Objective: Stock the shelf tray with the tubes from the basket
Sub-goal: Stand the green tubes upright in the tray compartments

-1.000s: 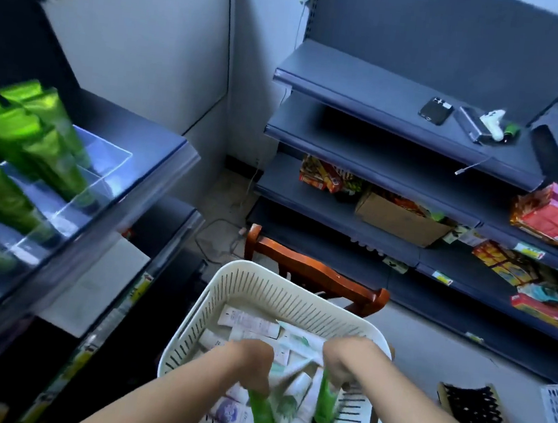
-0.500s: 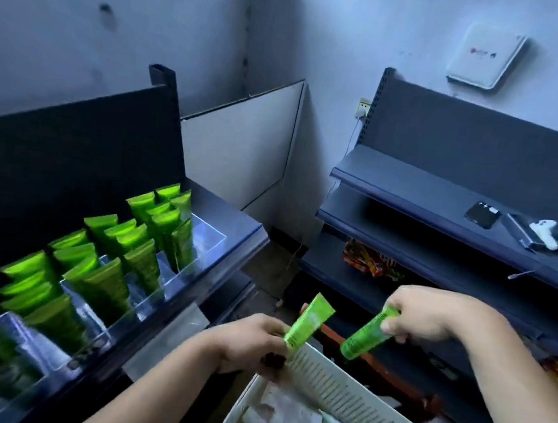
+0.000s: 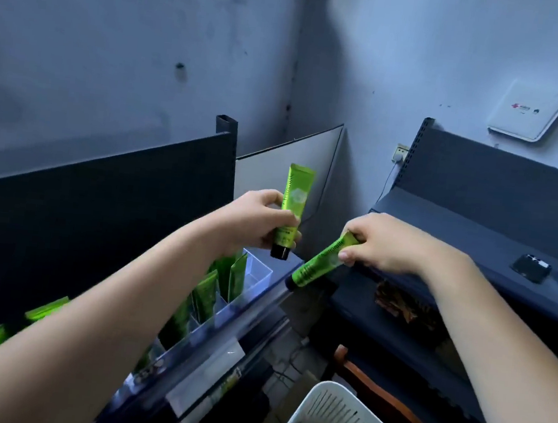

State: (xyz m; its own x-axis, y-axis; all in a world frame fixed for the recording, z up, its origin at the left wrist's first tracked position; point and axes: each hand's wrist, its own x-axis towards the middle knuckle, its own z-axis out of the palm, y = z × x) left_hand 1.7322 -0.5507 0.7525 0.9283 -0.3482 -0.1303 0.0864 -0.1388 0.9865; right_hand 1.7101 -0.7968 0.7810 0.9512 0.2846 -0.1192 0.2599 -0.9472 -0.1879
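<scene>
My left hand (image 3: 256, 221) grips an upright green tube (image 3: 293, 204), black cap down, above the right end of the clear shelf tray (image 3: 259, 273). Just to its right, my right hand (image 3: 384, 243) pinches the crimped end of a second green tube (image 3: 320, 264), which slants down-left with its cap close to the tray's right corner. Several green tubes (image 3: 214, 287) stand in the tray's compartments, partly hidden by my left forearm. The white slotted basket (image 3: 324, 419) sits at the bottom right with pale tubes inside.
A dark shelf back panel (image 3: 98, 213) rises behind the tray. To the right stands a dark shelving unit (image 3: 475, 232) with a phone (image 3: 531, 267) on it. A wooden chair (image 3: 389, 395) is under the basket. A white box (image 3: 528, 115) hangs on the wall.
Both hands have risen out of the basket, each with a green tube, and moved up over the right end of the shelf tray. My view has swung up and left.
</scene>
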